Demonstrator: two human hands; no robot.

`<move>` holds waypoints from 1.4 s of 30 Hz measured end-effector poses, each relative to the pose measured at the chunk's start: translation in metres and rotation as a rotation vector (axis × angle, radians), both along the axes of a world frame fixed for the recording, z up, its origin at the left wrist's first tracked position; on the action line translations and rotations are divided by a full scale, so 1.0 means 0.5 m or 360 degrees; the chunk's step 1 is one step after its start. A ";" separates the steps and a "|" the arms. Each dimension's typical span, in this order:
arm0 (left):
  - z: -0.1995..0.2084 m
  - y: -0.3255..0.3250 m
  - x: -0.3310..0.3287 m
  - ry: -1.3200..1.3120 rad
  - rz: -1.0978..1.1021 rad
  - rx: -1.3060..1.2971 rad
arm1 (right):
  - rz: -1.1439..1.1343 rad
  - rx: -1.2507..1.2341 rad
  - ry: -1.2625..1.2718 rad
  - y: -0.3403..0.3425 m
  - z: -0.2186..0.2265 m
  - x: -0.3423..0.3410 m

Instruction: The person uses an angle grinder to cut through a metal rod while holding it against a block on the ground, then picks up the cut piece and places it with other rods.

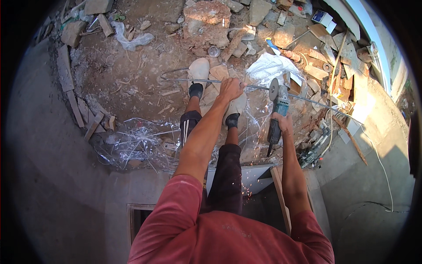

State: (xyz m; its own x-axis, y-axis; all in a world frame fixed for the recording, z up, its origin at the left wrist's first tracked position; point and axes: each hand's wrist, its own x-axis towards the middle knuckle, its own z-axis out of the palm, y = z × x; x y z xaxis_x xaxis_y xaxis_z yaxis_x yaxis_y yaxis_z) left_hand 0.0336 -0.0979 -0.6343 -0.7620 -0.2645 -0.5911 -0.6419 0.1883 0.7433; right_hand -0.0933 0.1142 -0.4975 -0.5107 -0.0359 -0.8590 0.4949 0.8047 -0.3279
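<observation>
The left hand (pixel 230 89) is clenched around a long thin steel rod (pixel 307 99) that runs nearly level across the view, from a curved end at the left, near the pale shoes, out to the right over the rubble. The right hand (pixel 281 122) is wrapped tight round the dark body of a blue-green angle grinder (pixel 278 115), whose disc (pixel 274 89) stands edge-on against the rod just to the right of the left hand — the two hands are near each other, with the disc between them. A few orange sparks (pixel 244 190) show lower down, in front of the dark shorts. The person wears a red shirt and stands with the left shoe (pixel 198 71) and the right shoe (pixel 235 108) on dusty ground, both under or just beside the rod. Left of the legs lies a tangle of thin wire offcuts (pixel 140 143) on clear plastic sheeting. A white plastic bag (pixel 270 67) lies just beyond the grinder, and broken bricks and stone (pixel 206 20) are heaped at the top of the view. On the right are scraps of wood (pixel 336 53) and a thin white cable (pixel 381 163) trailing over the concrete. A pale board (pixel 249 175) and a wooden batten (pixel 280 198) lie below the grinder — close to the person's knees.
</observation>
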 end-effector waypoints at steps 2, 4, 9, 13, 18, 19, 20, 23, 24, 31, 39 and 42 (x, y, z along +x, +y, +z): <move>-0.002 0.002 0.002 -0.0003 0.0027 -0.0009 | 0.0016 0.0007 0.0035 -0.010 0.005 0.001; -0.005 0.004 0.005 -0.0008 0.0056 -0.0016 | 0.0033 0.0014 0.0068 -0.020 0.011 0.002; -0.002 0.004 -0.007 -0.0031 0.0022 -0.0038 | -0.0057 0.0055 -0.0068 -0.002 0.006 -0.009; -0.006 0.000 -0.004 0.0001 0.0078 -0.0042 | 0.0045 0.0031 0.0005 -0.006 0.000 -0.011; -0.017 0.000 -0.003 -0.0047 0.0034 -0.0058 | 0.0026 0.0012 -0.0055 -0.011 -0.006 -0.018; -0.016 0.002 -0.005 -0.0046 0.0036 -0.0053 | 0.0028 0.0017 -0.0054 -0.011 -0.004 -0.020; -0.015 0.003 -0.007 -0.0057 0.0029 -0.0045 | 0.0023 0.0025 -0.0050 -0.011 -0.002 -0.021; -0.014 0.005 -0.002 -0.0061 0.0039 -0.0046 | 0.0020 0.0033 -0.0074 -0.030 0.010 -0.022; -0.013 0.004 0.001 -0.0050 0.0052 -0.0054 | 0.0018 0.0033 -0.0099 -0.039 0.013 -0.020; 0.003 0.002 -0.005 -0.0070 0.0037 0.0049 | 0.0013 0.0107 -0.0070 -0.056 0.025 -0.026; -0.005 0.006 -0.010 -0.0090 0.0066 0.0025 | 0.0006 0.0093 -0.0086 -0.045 0.018 -0.030; -0.008 0.004 -0.008 -0.0102 0.0046 -0.0014 | 0.0002 0.0087 -0.0074 -0.051 0.014 -0.027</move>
State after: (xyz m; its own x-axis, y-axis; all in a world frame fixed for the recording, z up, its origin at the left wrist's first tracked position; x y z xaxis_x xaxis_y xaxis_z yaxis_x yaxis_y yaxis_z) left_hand 0.0295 -0.0959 -0.6383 -0.7147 -0.2910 -0.6360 -0.6934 0.1754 0.6989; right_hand -0.1070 0.0887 -0.4903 -0.4704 0.0109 -0.8824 0.5074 0.8214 -0.2603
